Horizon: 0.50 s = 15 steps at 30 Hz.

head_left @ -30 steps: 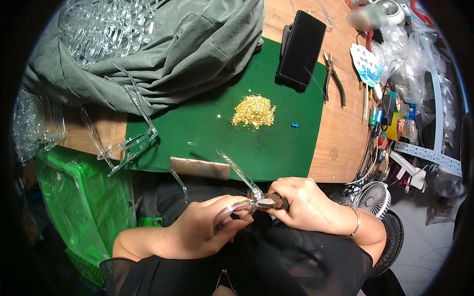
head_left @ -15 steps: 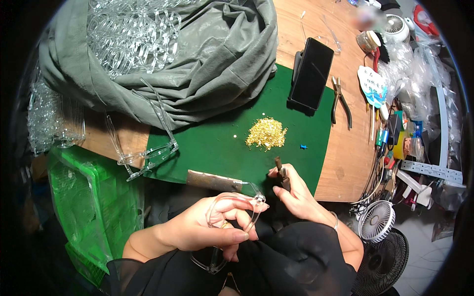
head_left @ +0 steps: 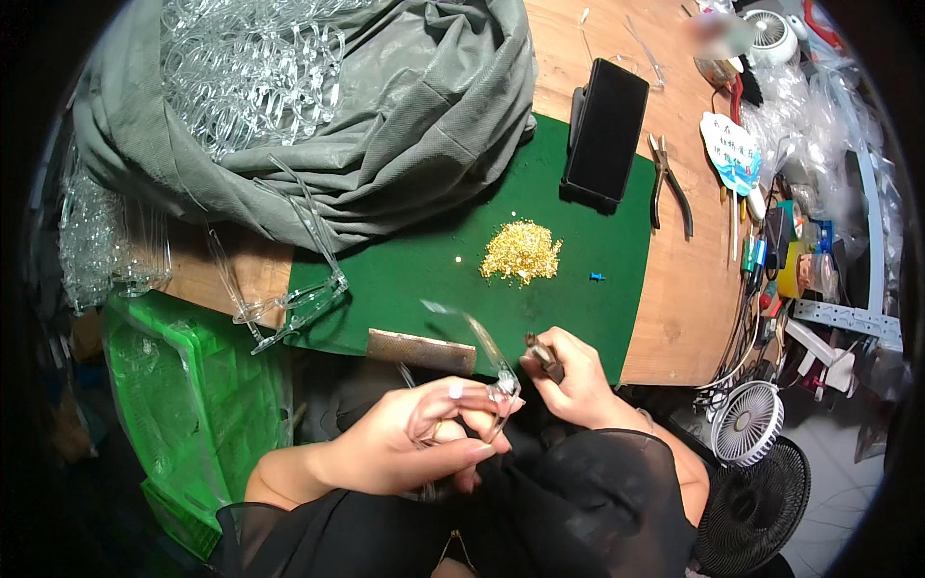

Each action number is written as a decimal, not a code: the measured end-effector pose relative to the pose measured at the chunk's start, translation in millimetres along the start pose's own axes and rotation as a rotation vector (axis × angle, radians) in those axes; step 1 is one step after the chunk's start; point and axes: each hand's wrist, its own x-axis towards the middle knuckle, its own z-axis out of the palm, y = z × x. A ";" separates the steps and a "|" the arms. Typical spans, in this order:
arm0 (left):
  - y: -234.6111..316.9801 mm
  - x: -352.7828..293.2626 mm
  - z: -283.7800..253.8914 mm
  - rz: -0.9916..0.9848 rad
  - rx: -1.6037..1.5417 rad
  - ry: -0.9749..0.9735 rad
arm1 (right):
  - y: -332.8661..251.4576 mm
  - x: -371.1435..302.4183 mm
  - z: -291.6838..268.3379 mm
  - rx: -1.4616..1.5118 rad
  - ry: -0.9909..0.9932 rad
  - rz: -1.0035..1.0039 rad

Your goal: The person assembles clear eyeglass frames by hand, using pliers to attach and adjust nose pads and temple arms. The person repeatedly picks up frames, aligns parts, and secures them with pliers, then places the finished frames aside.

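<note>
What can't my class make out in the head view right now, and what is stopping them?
In the head view:
Clear glasses frame: partly hidden by the left hand; its raised temple is blurred.
Dark tool: its handle end is hidden by the right hand.
Golden pile: single pieces are too small to tell apart.
Grey bag: cut off by the top edge.

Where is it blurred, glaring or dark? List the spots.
Head view, centre: the clear glasses frame in the left hand has a streaked, blurred temple arm; head view, upper left: bright glints over the piled clear frames; head view, corners: black fisheye vignetting.
</note>
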 end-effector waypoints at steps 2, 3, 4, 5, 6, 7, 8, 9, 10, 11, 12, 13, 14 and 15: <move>-2.6 3.0 8.4 0.178 0.302 0.142 | -16.7 1.3 -17.4 -0.081 -0.036 -0.099; -3.8 3.3 4.4 0.250 0.470 0.126 | -28.5 5.2 -25.8 -0.162 -0.056 -0.157; -5.4 4.7 1.2 0.323 0.637 0.108 | -39.5 8.4 -33.8 -0.278 -0.126 -0.193; -8.8 7.2 -2.0 0.411 0.747 0.091 | -45.1 11.4 -34.9 -0.308 -0.133 -0.226; -12.9 9.6 -3.4 0.476 0.777 0.097 | -48.9 12.9 -34.5 -0.338 -0.140 -0.259; -17.1 11.8 -4.0 0.541 0.806 0.105 | -50.4 10.2 -36.5 -0.347 -0.215 -0.217; -18.7 13.7 -4.7 0.611 0.834 0.112 | -52.3 9.9 -37.0 -0.348 -0.212 -0.210; -17.3 14.1 -5.6 0.617 0.867 0.121 | -54.1 10.0 -36.7 -0.348 -0.209 -0.203; -17.3 14.3 -6.9 0.611 0.898 0.113 | -55.9 9.9 -36.6 -0.348 -0.207 -0.198; -16.1 14.6 -7.5 0.608 0.933 0.110 | -58.3 10.9 -38.4 -0.367 -0.230 -0.198; -15.4 14.6 -7.6 0.606 0.968 0.109 | -59.3 11.4 -38.9 -0.379 -0.233 -0.207; -21.4 15.8 -10.0 0.620 0.989 0.104 | -60.0 11.9 -39.0 -0.392 -0.236 -0.216; -22.1 16.6 -10.6 0.642 1.020 0.096 | -61.4 11.6 -38.6 -0.405 -0.236 -0.221; -21.9 17.8 -11.1 0.665 1.050 0.090 | -63.3 12.0 -38.6 -0.406 -0.228 -0.232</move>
